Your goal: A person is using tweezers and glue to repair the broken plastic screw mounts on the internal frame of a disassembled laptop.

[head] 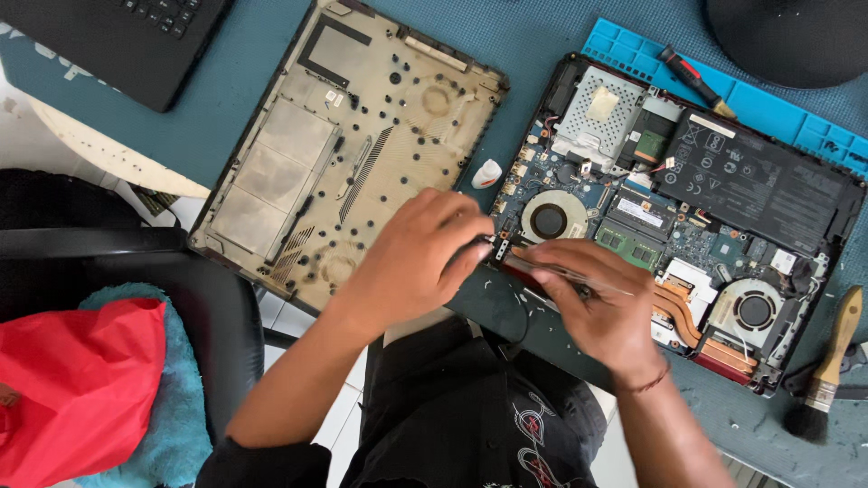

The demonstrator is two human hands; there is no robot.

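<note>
Two hands at open laptop [687, 208], left fingers [452, 244] gripping hinge [500, 246], right fingers [565, 276] pinching screwdriver [551, 273], detached cover [344, 145] beside, brush [827, 370] right

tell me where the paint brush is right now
In the head view the paint brush lies at the far right edge on the blue mat, just right of the opened laptop, bristles toward the person.

The counter [235, 108] carries a blue-grey cover. The opened laptop [687, 208] lies on it. Left of the laptop: the removed bottom panel [344, 154]. Right of it: a brush [827, 370]. Behind it: a blue tray [768, 99].
</note>
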